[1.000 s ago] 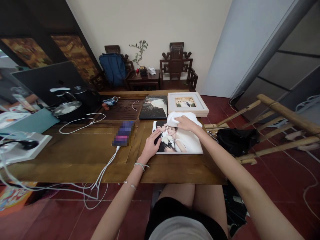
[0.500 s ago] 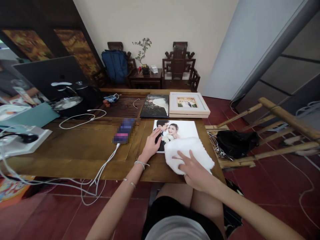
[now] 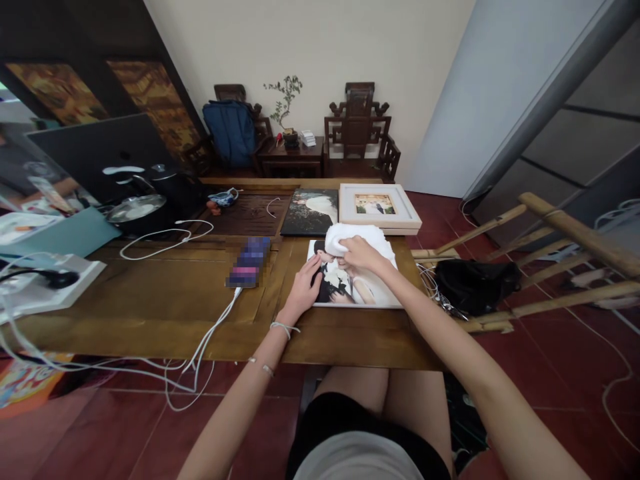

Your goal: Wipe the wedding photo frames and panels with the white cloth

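Note:
A photo panel [image 3: 345, 293] with a picture of a couple lies flat on the wooden table [image 3: 165, 287]. My left hand [image 3: 304, 283] rests along the panel's left edge, fingers stretched out. In my right hand [image 3: 361, 255] a white cloth [image 3: 367, 235] is bunched, the fingers curled over it against the upper part of the panel. The cloth and hand cover much of the pictured couple's upper part. Behind the panel lie a dark photo panel [image 3: 311, 212] and a white picture frame [image 3: 413, 217], which appears stacked on another.
Left of my hands lies a phone [image 3: 249, 262] with white cables attached. Farther left are a black kettle [image 3: 173, 187], a pot [image 3: 136, 217], a laptop [image 3: 95, 153] and a white power strip [image 3: 85, 283]. A bamboo chair [image 3: 565, 220] holding a black bag [image 3: 473, 283] stands right of the table.
My right hand has moved the cloth from the panel's lower right corner up to its upper part, and its fingers have curled in. My left hand stays in place.

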Demonstrator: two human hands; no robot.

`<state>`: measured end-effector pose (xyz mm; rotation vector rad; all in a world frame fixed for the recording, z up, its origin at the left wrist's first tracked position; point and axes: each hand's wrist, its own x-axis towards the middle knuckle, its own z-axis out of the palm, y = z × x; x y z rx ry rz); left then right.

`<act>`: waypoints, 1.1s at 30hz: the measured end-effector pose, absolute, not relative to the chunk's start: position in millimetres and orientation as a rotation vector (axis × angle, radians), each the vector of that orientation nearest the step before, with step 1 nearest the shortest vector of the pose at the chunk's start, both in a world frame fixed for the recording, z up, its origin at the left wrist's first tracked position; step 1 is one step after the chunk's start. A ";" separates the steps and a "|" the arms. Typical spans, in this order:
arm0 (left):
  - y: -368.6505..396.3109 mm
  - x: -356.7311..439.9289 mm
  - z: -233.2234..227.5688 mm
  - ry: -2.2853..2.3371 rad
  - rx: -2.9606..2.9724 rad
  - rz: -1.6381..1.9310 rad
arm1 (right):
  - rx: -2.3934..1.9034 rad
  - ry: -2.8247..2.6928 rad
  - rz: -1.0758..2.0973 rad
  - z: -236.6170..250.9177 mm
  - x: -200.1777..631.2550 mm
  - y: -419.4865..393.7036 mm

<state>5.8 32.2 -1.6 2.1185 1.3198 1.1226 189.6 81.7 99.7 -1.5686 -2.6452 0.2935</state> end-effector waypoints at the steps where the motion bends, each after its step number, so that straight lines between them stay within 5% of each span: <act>1: 32.4 5.9 -1.8 1.322 2.112 1.122 | -1.574 -2.638 0.275 97.0 188.4 77.7; 12: 33.3 10.0 -4.7 1.325 2.037 1.161 | -1.199 -2.857 0.335 69.1 211.0 -82.1; 25: 28.0 9.3 5.7 1.288 2.056 1.184 | -1.554 -2.631 0.250 85.7 194.8 63.4; 33: 26.0 5.1 9.7 1.287 1.695 1.551 | -1.095 -2.877 0.187 62.7 161.9 -7.9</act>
